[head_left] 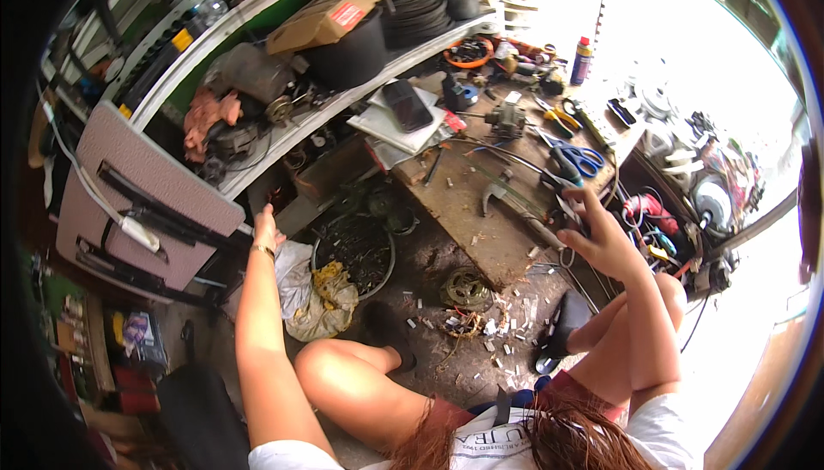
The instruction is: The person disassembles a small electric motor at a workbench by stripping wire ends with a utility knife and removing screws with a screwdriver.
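Far left: pinkish panel (163, 159) with black brackets, white cord trailing over it. Left hand (266, 234) raised just beyond its right end, bracelet at wrist; fingers look extended, tips lost against dark clutter, so cannot tell whether it grips anything. Below, pale cloth (296, 285) against a round basin (395, 257) of dark scraps; a loose fold could snag a foot. Centre: wooden bench (459, 228), hammer (522, 212) lying near its right side. Pale fragments (513, 308) litter the floor up to 1 black sandal (565, 328); a careless shift of weight could slip on them. Blue-handled scissors (573, 159) lie just beyond the right hand (601, 234), whose thumb and fingers stand apart; contact with metal beneath unclear. Hasty sweep there: nicked finger, or hammer knocked off onto a foot.
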A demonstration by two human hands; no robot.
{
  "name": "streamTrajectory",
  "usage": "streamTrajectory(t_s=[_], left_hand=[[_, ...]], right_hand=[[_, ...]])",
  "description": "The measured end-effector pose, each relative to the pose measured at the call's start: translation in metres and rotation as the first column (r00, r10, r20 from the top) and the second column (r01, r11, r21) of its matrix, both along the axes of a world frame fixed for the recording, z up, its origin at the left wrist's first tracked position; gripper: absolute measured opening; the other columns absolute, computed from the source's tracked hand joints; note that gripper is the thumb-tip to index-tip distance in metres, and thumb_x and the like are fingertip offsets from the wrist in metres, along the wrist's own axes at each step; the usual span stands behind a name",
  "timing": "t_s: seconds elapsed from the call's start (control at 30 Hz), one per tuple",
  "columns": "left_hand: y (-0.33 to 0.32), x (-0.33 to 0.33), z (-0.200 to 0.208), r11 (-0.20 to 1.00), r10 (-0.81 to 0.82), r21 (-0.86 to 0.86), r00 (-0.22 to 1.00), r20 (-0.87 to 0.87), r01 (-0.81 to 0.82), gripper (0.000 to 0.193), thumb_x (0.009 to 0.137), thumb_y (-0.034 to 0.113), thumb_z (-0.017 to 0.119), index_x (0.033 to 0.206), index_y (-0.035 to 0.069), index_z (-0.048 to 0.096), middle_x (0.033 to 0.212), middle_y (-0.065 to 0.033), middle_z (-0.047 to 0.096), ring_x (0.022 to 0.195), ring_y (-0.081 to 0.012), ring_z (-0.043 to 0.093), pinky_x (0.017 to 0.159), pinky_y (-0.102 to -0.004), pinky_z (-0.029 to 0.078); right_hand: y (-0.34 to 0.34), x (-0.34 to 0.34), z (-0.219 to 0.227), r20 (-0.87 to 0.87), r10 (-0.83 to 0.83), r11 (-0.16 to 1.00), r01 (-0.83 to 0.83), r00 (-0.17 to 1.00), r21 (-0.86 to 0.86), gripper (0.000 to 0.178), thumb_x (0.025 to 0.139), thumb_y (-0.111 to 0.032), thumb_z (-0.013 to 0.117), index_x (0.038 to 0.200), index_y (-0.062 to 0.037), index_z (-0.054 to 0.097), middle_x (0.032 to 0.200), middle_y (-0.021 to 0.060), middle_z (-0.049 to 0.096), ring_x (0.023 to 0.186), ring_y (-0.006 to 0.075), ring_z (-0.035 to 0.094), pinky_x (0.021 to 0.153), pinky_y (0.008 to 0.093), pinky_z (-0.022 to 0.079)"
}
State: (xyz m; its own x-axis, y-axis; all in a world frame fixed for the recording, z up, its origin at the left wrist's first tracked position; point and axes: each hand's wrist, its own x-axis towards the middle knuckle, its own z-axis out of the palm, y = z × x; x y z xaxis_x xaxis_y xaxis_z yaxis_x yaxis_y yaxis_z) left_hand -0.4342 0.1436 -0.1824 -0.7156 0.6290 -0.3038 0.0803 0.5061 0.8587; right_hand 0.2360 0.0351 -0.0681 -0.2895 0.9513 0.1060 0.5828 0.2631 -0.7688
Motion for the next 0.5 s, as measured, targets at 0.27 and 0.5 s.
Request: streamTrajectory(t_s=[0.27,0.5], left_hand=[[-0.016,0.191,-0.006,0.227,-0.907,-0.46,0.015,-0.42,0.859,0.045,0.086,0.029,0.068,0.122,0.003,0.062,0.123,-0.0192,0.061,0.113,-0.0336,0.06,0.097,-0.0396,0.048],[-0.021,0.326,0.039,0.112,-0.92,-0.582,-0.138,-0.368,0.806,0.03,0.089,0.034,0.065,0.09,0.004,0.068,0.088,-0.016,0.069,0.084,-0.0379,0.065,0.071,-0.0463,0.05]], right_hand=[[0.037,0.045,0.019,-0.872,-0.412,0.906,0.015,0.266,-0.423,0.029,0.094,-0.025,0.052,0.11,-0.001,0.054,0.075,0.0056,0.058,0.063,0.0147,0.053,0.054,0.0297,0.044],[0.036,0.036,-0.029,-0.835,-0.53,0.793,-0.435,-0.149,-0.426,0.018,0.092,-0.022,0.056,0.09,-0.0045,0.053,0.078,0.0081,0.06,0.065,0.0187,0.054,0.058,0.0307,0.047]])
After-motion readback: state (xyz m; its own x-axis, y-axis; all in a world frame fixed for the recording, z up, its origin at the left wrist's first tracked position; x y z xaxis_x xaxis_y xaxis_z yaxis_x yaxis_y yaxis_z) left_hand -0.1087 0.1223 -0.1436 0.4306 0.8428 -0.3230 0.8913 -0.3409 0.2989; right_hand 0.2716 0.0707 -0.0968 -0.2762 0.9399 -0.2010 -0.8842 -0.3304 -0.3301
